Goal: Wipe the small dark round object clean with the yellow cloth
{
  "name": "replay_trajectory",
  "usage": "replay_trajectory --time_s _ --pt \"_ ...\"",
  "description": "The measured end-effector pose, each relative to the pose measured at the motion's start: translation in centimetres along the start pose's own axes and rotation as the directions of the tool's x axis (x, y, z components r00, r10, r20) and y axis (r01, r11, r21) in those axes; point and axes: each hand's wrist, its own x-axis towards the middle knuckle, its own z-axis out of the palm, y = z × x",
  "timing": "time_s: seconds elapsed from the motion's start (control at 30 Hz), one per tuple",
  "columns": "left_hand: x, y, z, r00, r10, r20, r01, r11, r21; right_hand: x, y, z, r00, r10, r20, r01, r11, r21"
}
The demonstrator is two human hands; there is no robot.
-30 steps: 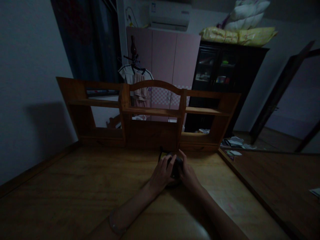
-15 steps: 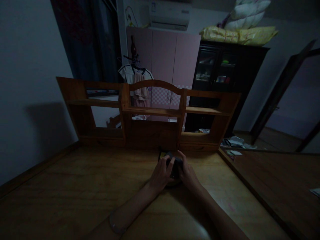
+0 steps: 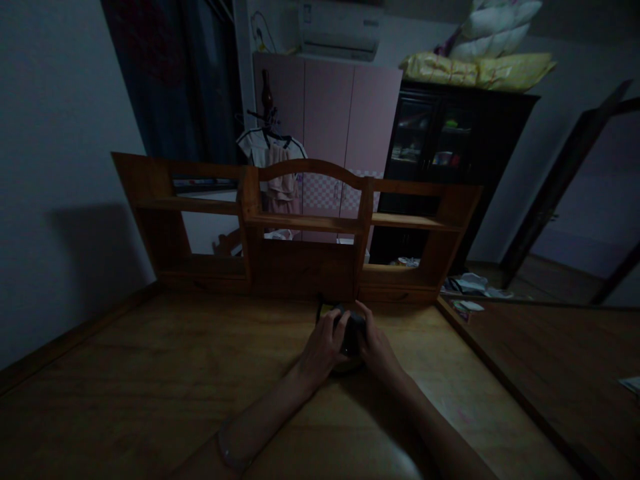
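Note:
Both of my hands are cupped round a small dark object that rests on the wooden desk, just in front of the shelf unit. My left hand curls over its left side with the fingers bent. My right hand wraps its right side, fingers closed on it. The room is dim and the object's shape is hard to make out; a yellowish patch shows at its far left edge.
A low wooden shelf unit with an arched middle stands along the desk's back edge. A second wooden surface adjoins on the right. Behind are a pink wardrobe, a dark cabinet and hanging clothes.
Almost nothing differs. Both hands stay closed round the dark object, with only slight shifts of the fingers.

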Motion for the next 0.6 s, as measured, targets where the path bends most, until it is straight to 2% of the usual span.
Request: replay_trajectory --time_s 0.3,0.6 --pt "0.32 -0.05 0.02 1.0 -0.002 0.022 0.003 0.999 -0.051 0.0 -0.68 -0.31 1.0 -0.028 0.014 0.028 0.999 0.035" --pt "0.55 0.39 -0.25 0.999 0.039 -0.014 -0.041 0.994 -0.105 0.12 -0.72 -0.58 0.999 -0.035 -0.023 0.037 0.997 0.062"
